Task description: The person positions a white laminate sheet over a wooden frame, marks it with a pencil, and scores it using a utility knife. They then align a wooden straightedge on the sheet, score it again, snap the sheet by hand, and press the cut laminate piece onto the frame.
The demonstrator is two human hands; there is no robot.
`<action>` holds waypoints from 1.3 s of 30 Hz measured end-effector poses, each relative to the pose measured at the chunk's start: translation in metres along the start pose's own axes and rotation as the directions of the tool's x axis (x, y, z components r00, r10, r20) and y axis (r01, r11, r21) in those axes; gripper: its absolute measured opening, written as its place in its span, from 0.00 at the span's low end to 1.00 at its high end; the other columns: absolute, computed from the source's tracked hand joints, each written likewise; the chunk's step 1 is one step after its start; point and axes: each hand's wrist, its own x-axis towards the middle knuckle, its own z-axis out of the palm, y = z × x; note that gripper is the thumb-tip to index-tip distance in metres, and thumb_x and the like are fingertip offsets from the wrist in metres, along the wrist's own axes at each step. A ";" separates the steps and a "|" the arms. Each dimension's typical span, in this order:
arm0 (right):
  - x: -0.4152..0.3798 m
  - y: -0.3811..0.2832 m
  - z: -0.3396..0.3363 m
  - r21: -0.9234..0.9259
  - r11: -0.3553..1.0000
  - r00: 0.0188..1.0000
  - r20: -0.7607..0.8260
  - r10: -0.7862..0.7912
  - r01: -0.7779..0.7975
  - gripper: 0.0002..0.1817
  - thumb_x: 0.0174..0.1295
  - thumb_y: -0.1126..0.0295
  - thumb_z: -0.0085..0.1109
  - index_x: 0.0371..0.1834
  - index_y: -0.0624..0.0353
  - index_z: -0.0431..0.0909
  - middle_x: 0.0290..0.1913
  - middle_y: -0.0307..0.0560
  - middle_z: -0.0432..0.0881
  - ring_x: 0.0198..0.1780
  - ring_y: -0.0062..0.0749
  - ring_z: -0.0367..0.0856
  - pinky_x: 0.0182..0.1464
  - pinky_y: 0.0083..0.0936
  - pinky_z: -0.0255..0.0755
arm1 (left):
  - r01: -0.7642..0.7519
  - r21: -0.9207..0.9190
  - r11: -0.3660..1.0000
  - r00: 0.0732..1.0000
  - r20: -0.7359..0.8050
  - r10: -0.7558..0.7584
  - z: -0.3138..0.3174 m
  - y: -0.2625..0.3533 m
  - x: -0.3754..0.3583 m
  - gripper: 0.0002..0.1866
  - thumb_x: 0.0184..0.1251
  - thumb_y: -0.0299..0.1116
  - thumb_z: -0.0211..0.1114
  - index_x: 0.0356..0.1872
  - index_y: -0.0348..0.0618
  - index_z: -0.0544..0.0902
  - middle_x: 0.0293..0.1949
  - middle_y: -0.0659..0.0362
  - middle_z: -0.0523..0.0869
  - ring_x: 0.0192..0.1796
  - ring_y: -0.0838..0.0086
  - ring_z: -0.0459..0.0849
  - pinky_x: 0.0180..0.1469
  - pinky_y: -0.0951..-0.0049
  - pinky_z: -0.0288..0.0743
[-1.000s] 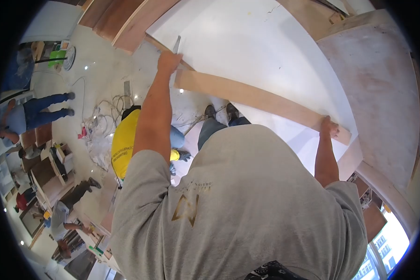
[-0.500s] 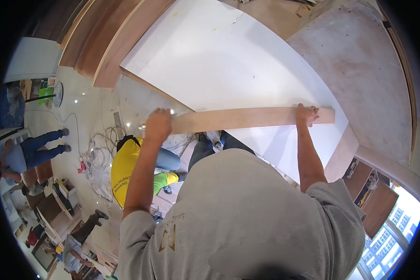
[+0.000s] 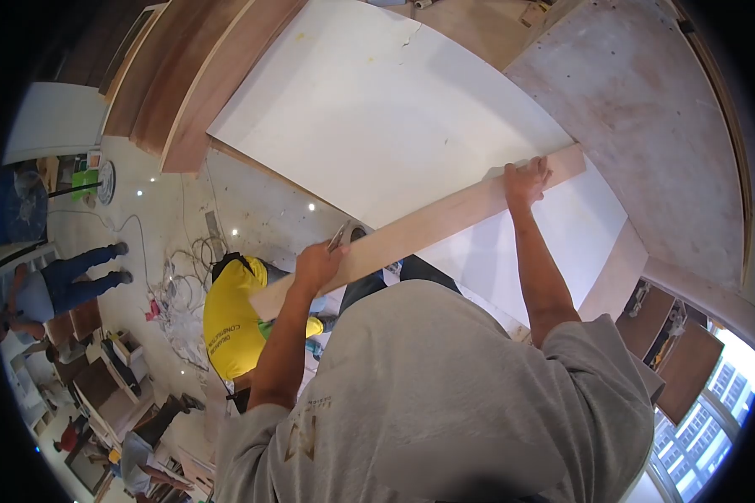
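Note:
A long, flat wooden board (image 3: 428, 222) slants across in front of me, its right end higher in the view. My left hand (image 3: 319, 265) is closed around it toward its lower left end, and a slim greyish item (image 3: 338, 235) sticks up by those fingers; what it is I cannot tell. Near the upper right end, my right hand (image 3: 526, 182) grips the same board, fingers bent over its face. Beneath the board's right part lies a large white panel (image 3: 352, 117), which it overlaps in this view.
A person in a yellow shirt (image 3: 231, 323) bends low at my left, close to the board's lower end. Brown wooden panels (image 3: 195, 92) stand at the upper left. A pale plywood surface (image 3: 637, 109) rises on the right. Cables (image 3: 195, 256) lie on the floor; other people are farther left.
The board has swung from nearly level to a slant, its left end down toward me and its right end up. My left hand moved right and down along with it; my right hand shifted slightly left.

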 end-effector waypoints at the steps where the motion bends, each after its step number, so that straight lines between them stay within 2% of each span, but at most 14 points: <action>1: -0.003 -0.004 0.001 0.010 1.000 1.000 0.001 -0.021 0.021 0.39 0.51 0.59 0.62 0.70 0.62 0.70 0.79 0.49 0.59 0.79 0.58 0.53 0.61 0.69 0.66 | -0.005 0.005 1.000 1.000 -0.028 0.005 0.014 -0.015 -0.008 0.26 0.70 0.58 0.56 0.46 0.48 0.88 0.36 0.43 0.88 0.43 0.45 0.87 0.46 0.51 0.79; 2: -0.006 -0.008 0.002 0.042 0.997 0.998 -0.005 -0.060 0.060 0.39 0.51 0.59 0.61 0.70 0.62 0.69 0.79 0.49 0.59 0.79 0.58 0.53 0.62 0.69 0.65 | -0.011 0.008 1.000 0.998 -0.054 0.011 0.024 -0.024 -0.018 0.26 0.70 0.59 0.56 0.45 0.49 0.89 0.35 0.44 0.88 0.42 0.45 0.87 0.45 0.51 0.79; 5: -0.019 -0.018 0.006 0.115 0.978 0.985 -0.014 -0.174 0.174 0.39 0.51 0.62 0.61 0.70 0.64 0.69 0.78 0.52 0.60 0.78 0.60 0.53 0.63 0.69 0.64 | 0.078 -0.153 0.985 0.989 -0.110 -0.096 0.026 -0.016 -0.066 0.25 0.69 0.59 0.57 0.42 0.49 0.90 0.32 0.46 0.88 0.39 0.46 0.87 0.42 0.52 0.79; 9: -0.036 -0.052 0.005 0.147 0.950 0.958 0.035 -0.284 0.276 0.40 0.50 0.62 0.61 0.70 0.65 0.68 0.78 0.54 0.59 0.79 0.62 0.51 0.62 0.66 0.64 | 0.232 -0.294 0.927 0.958 -0.096 -0.270 0.032 -0.005 -0.112 0.21 0.68 0.55 0.61 0.41 0.48 0.90 0.31 0.47 0.88 0.38 0.51 0.88 0.41 0.58 0.79; 12: -0.046 -0.079 0.010 0.160 0.920 0.926 0.067 -0.372 0.358 0.40 0.51 0.62 0.61 0.70 0.66 0.68 0.78 0.55 0.57 0.79 0.62 0.50 0.63 0.66 0.62 | 0.241 -0.420 0.875 0.947 -0.097 -0.307 0.061 -0.025 -0.129 0.21 0.68 0.53 0.61 0.41 0.47 0.90 0.30 0.47 0.88 0.36 0.53 0.88 0.41 0.59 0.79; 16: -0.053 -0.122 0.012 0.174 0.876 0.881 0.072 -0.467 0.450 0.36 0.49 0.64 0.63 0.64 0.67 0.71 0.74 0.54 0.60 0.77 0.64 0.51 0.56 0.64 0.64 | 0.244 -0.541 0.805 0.934 -0.092 -0.345 0.091 -0.046 -0.134 0.21 0.68 0.53 0.62 0.41 0.46 0.90 0.29 0.48 0.88 0.34 0.54 0.88 0.39 0.61 0.79; 17: -0.052 -0.129 0.013 0.168 0.870 0.876 0.054 -0.478 0.464 0.34 0.48 0.64 0.64 0.61 0.67 0.72 0.71 0.53 0.62 0.76 0.63 0.52 0.52 0.62 0.65 | 0.249 -0.552 0.796 0.930 -0.092 -0.355 0.096 -0.050 -0.132 0.21 0.68 0.53 0.62 0.41 0.45 0.90 0.29 0.48 0.88 0.34 0.55 0.88 0.39 0.61 0.78; 23: -0.030 -0.146 0.033 0.100 0.886 0.885 0.073 -0.459 0.452 0.33 0.48 0.63 0.64 0.59 0.68 0.72 0.69 0.52 0.63 0.75 0.59 0.52 0.50 0.60 0.68 | 0.273 -0.550 0.789 0.909 -0.121 -0.399 0.058 -0.027 -0.102 0.22 0.67 0.52 0.64 0.39 0.41 0.89 0.27 0.50 0.87 0.32 0.60 0.87 0.38 0.63 0.78; 24: -0.027 -0.146 0.032 0.103 0.883 0.880 0.091 -0.467 0.458 0.34 0.49 0.62 0.64 0.60 0.68 0.72 0.69 0.52 0.62 0.76 0.59 0.52 0.51 0.61 0.67 | 0.266 -0.540 0.798 0.909 -0.135 -0.394 0.056 -0.025 -0.096 0.22 0.67 0.52 0.64 0.39 0.40 0.89 0.26 0.50 0.87 0.32 0.61 0.87 0.38 0.63 0.78; 25: -0.025 -0.147 0.031 0.104 0.881 0.875 0.109 -0.472 0.462 0.35 0.50 0.61 0.64 0.61 0.68 0.71 0.70 0.52 0.62 0.76 0.59 0.51 0.52 0.61 0.67 | 0.252 -0.555 0.792 0.904 -0.158 -0.398 0.056 -0.027 -0.092 0.21 0.66 0.51 0.66 0.39 0.39 0.89 0.26 0.53 0.86 0.31 0.67 0.85 0.38 0.66 0.77; 28: -0.023 -0.140 0.042 0.088 0.856 0.851 0.098 -0.517 0.510 0.38 0.52 0.58 0.65 0.65 0.68 0.69 0.73 0.54 0.60 0.77 0.60 0.50 0.54 0.62 0.65 | 0.274 -0.675 0.686 0.899 -0.074 -0.432 0.057 -0.038 -0.087 0.20 0.65 0.49 0.69 0.39 0.39 0.89 0.26 0.57 0.86 0.31 0.72 0.84 0.38 0.68 0.77; 33: -0.027 -0.140 0.050 0.062 0.846 0.840 0.100 -0.533 0.530 0.41 0.55 0.56 0.63 0.69 0.70 0.65 0.76 0.58 0.57 0.78 0.61 0.49 0.60 0.63 0.61 | 0.309 -0.733 0.606 0.882 -0.018 -0.471 0.061 -0.048 -0.079 0.19 0.65 0.47 0.70 0.39 0.39 0.89 0.27 0.59 0.86 0.31 0.75 0.82 0.38 0.70 0.76; 36: -0.027 -0.140 0.054 0.041 0.842 0.838 0.082 -0.539 0.537 0.40 0.56 0.57 0.63 0.69 0.71 0.65 0.76 0.59 0.56 0.79 0.62 0.48 0.61 0.62 0.59 | 0.206 -0.694 0.690 0.902 -0.140 -0.409 0.063 -0.048 -0.076 0.18 0.65 0.47 0.70 0.39 0.39 0.89 0.26 0.60 0.86 0.31 0.76 0.82 0.37 0.70 0.76; 39: -0.028 -0.139 0.059 0.024 0.839 0.834 0.088 -0.544 0.544 0.41 0.56 0.57 0.62 0.70 0.71 0.64 0.77 0.60 0.55 0.80 0.62 0.46 0.63 0.62 0.57 | 0.298 -0.758 0.580 0.892 0.005 -0.453 0.066 -0.052 -0.078 0.19 0.66 0.47 0.70 0.39 0.39 0.89 0.26 0.61 0.86 0.31 0.77 0.82 0.37 0.71 0.76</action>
